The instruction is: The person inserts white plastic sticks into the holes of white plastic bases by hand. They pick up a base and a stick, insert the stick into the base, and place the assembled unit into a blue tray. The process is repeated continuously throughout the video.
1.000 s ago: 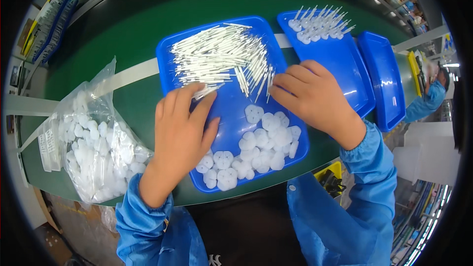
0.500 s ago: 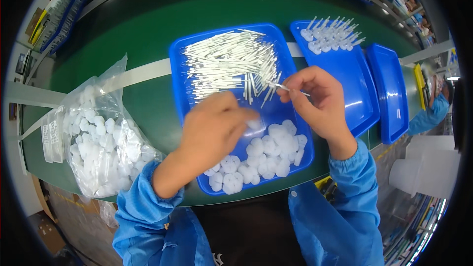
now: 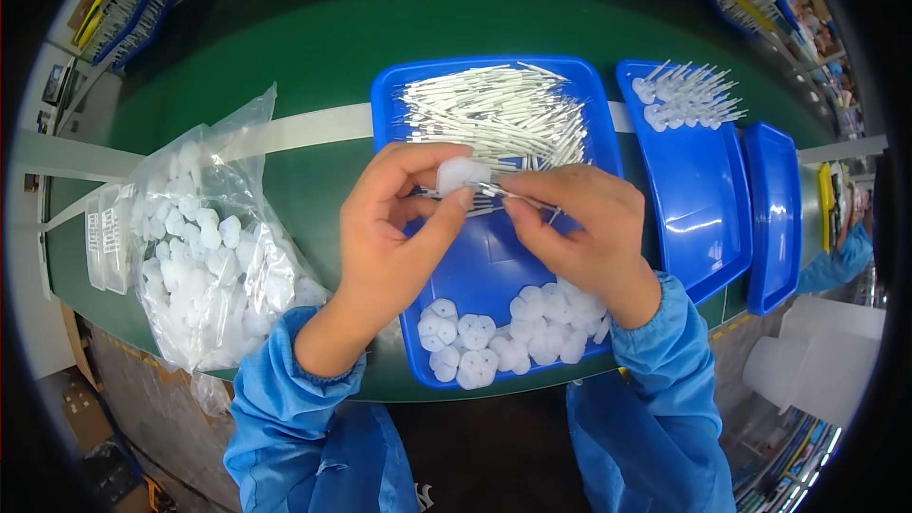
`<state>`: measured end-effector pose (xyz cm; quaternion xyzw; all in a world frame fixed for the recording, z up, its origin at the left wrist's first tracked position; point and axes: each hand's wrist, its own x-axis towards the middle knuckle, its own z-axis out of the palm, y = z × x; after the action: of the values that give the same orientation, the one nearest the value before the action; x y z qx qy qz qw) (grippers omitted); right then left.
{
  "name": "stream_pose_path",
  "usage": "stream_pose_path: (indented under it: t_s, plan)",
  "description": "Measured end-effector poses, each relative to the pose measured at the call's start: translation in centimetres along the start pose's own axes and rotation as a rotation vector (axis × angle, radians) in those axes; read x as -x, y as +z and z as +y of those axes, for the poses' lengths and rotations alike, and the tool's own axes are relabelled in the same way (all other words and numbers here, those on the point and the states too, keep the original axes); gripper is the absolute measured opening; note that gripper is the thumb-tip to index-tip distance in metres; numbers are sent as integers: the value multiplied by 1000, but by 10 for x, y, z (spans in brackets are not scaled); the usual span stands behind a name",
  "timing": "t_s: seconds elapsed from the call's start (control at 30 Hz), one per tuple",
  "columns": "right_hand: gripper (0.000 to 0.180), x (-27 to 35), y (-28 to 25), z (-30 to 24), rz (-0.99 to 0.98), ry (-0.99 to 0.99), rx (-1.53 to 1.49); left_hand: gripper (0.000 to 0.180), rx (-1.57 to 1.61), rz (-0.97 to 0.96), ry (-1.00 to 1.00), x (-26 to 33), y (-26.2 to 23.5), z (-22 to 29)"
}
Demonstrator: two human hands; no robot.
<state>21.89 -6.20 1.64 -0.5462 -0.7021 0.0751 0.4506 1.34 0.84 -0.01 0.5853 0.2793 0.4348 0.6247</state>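
Observation:
My left hand (image 3: 380,233) pinches a translucent white scalloped plastic disc (image 3: 460,174) between thumb and fingers. Closed on a thin white rod (image 3: 521,198), my right hand (image 3: 598,228) brings the rod's tip up against the disc; whether it has entered the disc's middle is hidden by the fingers. Both hands are over a blue tray (image 3: 480,261). At the tray's far end lies a heap of white rods (image 3: 494,104), and loose scalloped discs (image 3: 541,323) are gathered at its near end.
To the left lies a clear plastic bag (image 3: 204,256) full of white discs. A second blue tray (image 3: 698,218) on the right carries discs with rods fitted (image 3: 689,95) at its far end. Beyond it is another blue tray (image 3: 774,218); white tubs (image 3: 812,361) stand below at right.
My left hand has risen from the discs and now holds one. My right hand has come closer to it with the rod, so the two pieces meet. The view has shifted slightly.

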Motion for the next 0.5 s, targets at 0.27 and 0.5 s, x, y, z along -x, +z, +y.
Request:
stream_pose_path:
  t_s: [0.27, 0.5]
  plan:
    - [22, 1, -2, 0, -5, 22, 10, 42, -166, 12, 89, -2, -3, -2]
    - [16, 4, 0, 0, 8, 108, -41, 40, -306, 63, 189, -5, -6, -4]
